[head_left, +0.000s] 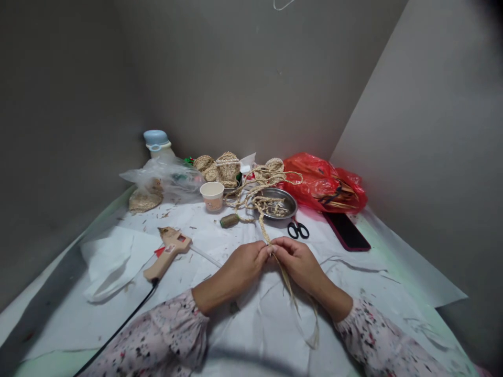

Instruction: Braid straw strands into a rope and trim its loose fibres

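Note:
Near the middle of the table, my left hand [249,260] and my right hand [296,259] meet with their fingertips pinched on a straw-coloured braid [264,229]. The finished plait runs away from my fingers to a loose heap of braided cord over a metal bowl [294,208]. Loose fibre strands [288,285] hang out below my hands toward me. Fingers hide the exact point where the strands cross. Just beyond my right hand lie black-handled scissors [298,230]. A spool of dark thread [229,220] lies beyond my left hand.
At left are a glue gun [168,254] with a black cord, crumpled white paper [110,262] and a clear plastic bag [168,175]. A paper cup [212,197], coiled braids [228,167] and a blue-lidded bottle [156,141] stand behind. At right are a red bag [314,180] and a phone [349,232].

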Tool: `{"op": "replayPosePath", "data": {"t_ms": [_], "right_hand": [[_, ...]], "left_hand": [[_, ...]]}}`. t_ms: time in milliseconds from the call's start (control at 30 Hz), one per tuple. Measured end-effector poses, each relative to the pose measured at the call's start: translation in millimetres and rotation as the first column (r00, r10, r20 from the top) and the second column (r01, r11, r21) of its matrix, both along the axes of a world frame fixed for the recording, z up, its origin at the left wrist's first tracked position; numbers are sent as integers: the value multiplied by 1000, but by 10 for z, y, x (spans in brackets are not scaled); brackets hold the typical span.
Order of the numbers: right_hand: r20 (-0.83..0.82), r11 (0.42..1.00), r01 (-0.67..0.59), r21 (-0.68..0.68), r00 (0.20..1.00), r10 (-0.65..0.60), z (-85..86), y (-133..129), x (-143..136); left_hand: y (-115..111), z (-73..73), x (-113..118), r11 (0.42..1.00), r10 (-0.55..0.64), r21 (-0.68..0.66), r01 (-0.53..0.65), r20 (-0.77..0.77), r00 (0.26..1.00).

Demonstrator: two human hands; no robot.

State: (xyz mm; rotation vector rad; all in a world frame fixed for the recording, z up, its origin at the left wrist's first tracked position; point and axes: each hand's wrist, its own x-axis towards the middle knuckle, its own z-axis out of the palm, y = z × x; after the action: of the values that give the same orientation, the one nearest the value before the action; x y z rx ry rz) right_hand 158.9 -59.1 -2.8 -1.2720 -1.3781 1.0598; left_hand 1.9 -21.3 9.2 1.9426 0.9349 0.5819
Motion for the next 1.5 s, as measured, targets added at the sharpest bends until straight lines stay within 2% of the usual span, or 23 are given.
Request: {"op": "replayPosePath", "data": {"t_ms": [133,200,333,500,633,733,833,967,1033,1167,1267,1367,1400,1500], "right_hand": [[89,998,47,46,995,-51,7,13,32],[119,997,52,49,991,-58,2,19,48],[168,999,29,26,985,-32,-3,34,71],[207,998,58,-11,977,-54,32,31,75],[291,998,56,-19,955,-48,141,-56,12],[431,995,11,95,901,-51,201,-156,-70],[601,978,-45,204,794,-89,168,-235,-142],[739,971,-65,230,661,-131,58,-275,-203],[755,972,-62,224,643,-133,15,-278,-224],[730,959,-112,259,673,-118,-25,-284,-259],[765,961,-154,229,639,-80,47,-319,-259],[823,969,-172,180,565,-52,234,-359,-189],[809,963,-164,212,583,-79,304,-360,-148],[690,931,-37,363,682,-242,441,-290,-9]], "left_hand": [[16,-27,44,969,73,-243,-39,136,988],[6,-26,58,952,117,-300,-64,162,980],[-10,-23,64,971,125,-221,-85,171,977],[14,-65,48,982,188,-42,-186,52,981],[46,-87,29,962,271,-31,-270,29,962],[35,-71,26,949,307,-113,-296,106,946],[-12,-49,37,920,344,-264,-290,189,920],[-72,-51,64,844,407,-477,-248,266,874],[-84,-55,76,810,417,-552,-198,304,857],[-86,-47,93,765,415,-634,-115,347,841],[-71,-52,89,762,417,-638,-111,351,838],[-49,-72,65,795,413,-585,-156,335,847],[-44,-77,56,810,402,-563,-163,332,854],[-41,-79,42,851,343,-505,-143,330,880]]}}
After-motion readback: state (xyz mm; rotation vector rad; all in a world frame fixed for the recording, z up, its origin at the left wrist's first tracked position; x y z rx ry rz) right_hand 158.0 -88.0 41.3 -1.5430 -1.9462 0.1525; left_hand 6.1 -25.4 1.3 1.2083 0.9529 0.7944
